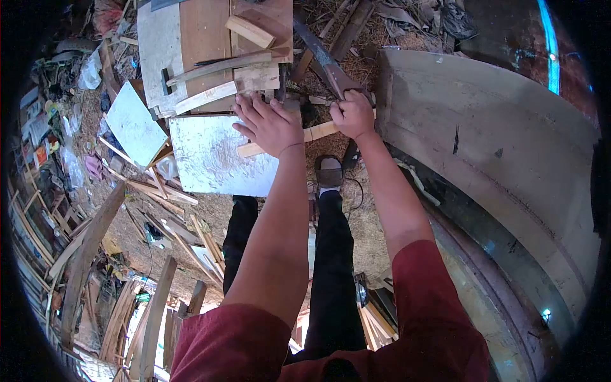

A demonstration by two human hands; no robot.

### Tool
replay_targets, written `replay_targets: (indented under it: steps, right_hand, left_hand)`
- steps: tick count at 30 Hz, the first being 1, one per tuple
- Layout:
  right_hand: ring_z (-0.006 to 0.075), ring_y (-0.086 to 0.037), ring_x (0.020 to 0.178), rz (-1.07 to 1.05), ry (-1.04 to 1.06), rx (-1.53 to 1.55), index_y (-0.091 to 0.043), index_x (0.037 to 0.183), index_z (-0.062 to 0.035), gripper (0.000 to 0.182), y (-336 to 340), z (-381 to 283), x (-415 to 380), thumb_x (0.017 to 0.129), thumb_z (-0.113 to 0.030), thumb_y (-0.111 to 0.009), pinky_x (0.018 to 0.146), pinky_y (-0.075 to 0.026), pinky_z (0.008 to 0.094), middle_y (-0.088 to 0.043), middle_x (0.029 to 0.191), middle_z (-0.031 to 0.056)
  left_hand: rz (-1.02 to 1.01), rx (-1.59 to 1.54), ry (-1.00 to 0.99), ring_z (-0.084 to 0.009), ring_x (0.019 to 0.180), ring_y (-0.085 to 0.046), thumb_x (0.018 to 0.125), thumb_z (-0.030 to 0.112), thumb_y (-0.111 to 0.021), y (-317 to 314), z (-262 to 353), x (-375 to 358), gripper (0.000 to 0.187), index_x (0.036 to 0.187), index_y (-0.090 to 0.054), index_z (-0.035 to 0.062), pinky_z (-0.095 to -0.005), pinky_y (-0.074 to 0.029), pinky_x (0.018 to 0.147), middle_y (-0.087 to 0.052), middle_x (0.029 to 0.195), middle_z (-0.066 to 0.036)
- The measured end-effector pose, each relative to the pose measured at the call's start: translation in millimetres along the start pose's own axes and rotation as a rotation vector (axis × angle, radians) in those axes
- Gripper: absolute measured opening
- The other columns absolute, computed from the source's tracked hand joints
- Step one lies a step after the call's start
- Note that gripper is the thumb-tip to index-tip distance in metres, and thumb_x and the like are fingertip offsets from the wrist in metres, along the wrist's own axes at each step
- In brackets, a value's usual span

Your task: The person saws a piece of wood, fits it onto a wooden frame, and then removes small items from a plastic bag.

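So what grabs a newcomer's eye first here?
Top centre, the right hand grips what looks like a saw. Just left of it, the left hand is spread over a pale wooden strip jutting past the white board. Then the big grey panel dominating the right side.

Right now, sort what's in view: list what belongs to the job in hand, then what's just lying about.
In the job:
- saw, gripped by the right hand
- wooden strip, passing beneath the left hand
- white board under the strip

Apparently just lying about:
- short wooden block
- tilted white panel
- pale plastic bag
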State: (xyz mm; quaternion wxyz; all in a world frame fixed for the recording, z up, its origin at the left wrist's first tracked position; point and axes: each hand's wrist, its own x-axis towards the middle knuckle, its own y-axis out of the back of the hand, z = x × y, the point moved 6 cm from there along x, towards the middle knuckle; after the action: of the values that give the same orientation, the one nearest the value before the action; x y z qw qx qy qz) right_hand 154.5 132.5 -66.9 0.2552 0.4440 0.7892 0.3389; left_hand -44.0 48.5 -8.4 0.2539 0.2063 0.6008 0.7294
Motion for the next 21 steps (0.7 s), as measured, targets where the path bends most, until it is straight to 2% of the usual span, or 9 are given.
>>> replay_targets:
  steps: [4,9,10,11,13,14,18,20,21]
  right_hand:
    - [0.0417,-0.066,0.091,-0.024,-0.013,-0.004,-0.076,0.066,-0.0035,0.035,-2,0,1,0.090,-0.028,-0.071,0.086,-0.053,0.0562,-0.067,0.082,0.0188]
    - [0.0426,-0.068,0.091,-0.140,-0.049,-0.021,-0.076,0.067,-0.0050,0.053,13,-2,0,0.099,-0.047,-0.072,0.083,-0.054,0.0571,-0.067,0.082,0.0186]
    - [0.0431,-0.068,0.091,-0.234,-0.086,0.022,-0.078,0.073,-0.0064,0.059,16,0,0,0.093,-0.062,-0.077,0.081,-0.054,0.0562,-0.067,0.085,0.0195]
    - [0.0431,-0.068,0.091,-0.235,-0.088,0.016,-0.078,0.073,-0.0064,0.059,26,0,2,0.093,-0.062,-0.077,0.081,-0.054,0.0562,-0.067,0.085,0.0195]
    - [0.0414,-0.067,0.088,-0.426,0.002,0.033,-0.077,0.077,-0.0074,0.062,33,-6,1,0.083,-0.069,-0.084,0.078,-0.053,0.0539,-0.065,0.084,0.0187]
    - [0.0385,-0.064,0.087,-0.572,-0.058,0.042,-0.071,0.076,-0.0067,0.068,34,-5,2,0.075,-0.072,-0.089,0.077,-0.052,0.0507,-0.062,0.087,0.0163]
    - [0.0354,-0.063,0.090,-0.602,-0.073,0.086,-0.067,0.075,-0.0070,0.066,47,-15,-14,0.074,-0.068,-0.093,0.078,-0.050,0.0488,-0.060,0.089,0.0135]
    - [0.0355,-0.062,0.094,-0.498,-0.066,0.055,-0.066,0.078,-0.0076,0.063,64,-26,-23,0.072,-0.063,-0.096,0.080,-0.050,0.0491,-0.059,0.092,0.0142]
    - [0.0355,-0.062,0.094,-0.498,-0.063,0.053,-0.066,0.078,-0.0076,0.063,69,-30,-30,0.072,-0.063,-0.096,0.080,-0.050,0.0491,-0.059,0.092,0.0142]
  left_hand:
    - [0.015,-0.015,0.004,-0.0385,0.165,-0.029,0.113,0.035,-0.044,0,1,0,0.052,0.155,-0.055,0.0073,-0.0648,-0.015,0.133,-0.041,0.172,-0.018]
    - [0.018,-0.017,0.003,-0.0369,0.165,-0.029,0.113,0.038,-0.042,-3,-3,-1,0.051,0.154,-0.057,0.0094,-0.0641,-0.015,0.133,-0.041,0.172,-0.017]
    - [0.032,-0.024,0.007,-0.0359,0.165,-0.029,0.114,0.040,-0.041,-3,-3,-1,0.051,0.153,-0.058,0.0114,-0.0635,-0.015,0.134,-0.041,0.172,-0.016]
    - [0.028,-0.028,0.008,-0.0359,0.165,-0.029,0.114,0.040,-0.041,-4,-4,-1,0.051,0.153,-0.058,0.0114,-0.0635,-0.015,0.134,-0.041,0.172,-0.016]
    - [0.036,-0.053,0.005,-0.0360,0.165,-0.029,0.114,0.041,-0.040,-1,-5,-2,0.052,0.153,-0.058,0.0117,-0.0644,-0.016,0.133,-0.042,0.172,-0.016]
    - [0.016,-0.057,-0.006,-0.0364,0.164,-0.030,0.115,0.042,-0.040,-1,-7,-1,0.053,0.154,-0.058,0.0119,-0.0661,-0.015,0.132,-0.040,0.173,-0.016]
    - [-0.005,-0.157,-0.056,-0.0429,0.163,-0.030,0.114,0.043,-0.044,4,-19,-3,0.053,0.154,-0.057,0.0091,-0.0684,-0.015,0.131,-0.036,0.173,-0.024]
    - [-0.036,-0.351,-0.117,-0.0484,0.163,-0.026,0.114,0.041,-0.049,15,-20,-5,0.054,0.153,-0.055,0.0034,-0.0711,-0.014,0.130,-0.030,0.172,-0.033]
    - [-0.033,-0.352,-0.114,-0.0484,0.163,-0.026,0.114,0.041,-0.049,25,-21,-5,0.054,0.153,-0.055,0.0034,-0.0711,-0.014,0.130,-0.030,0.172,-0.033]
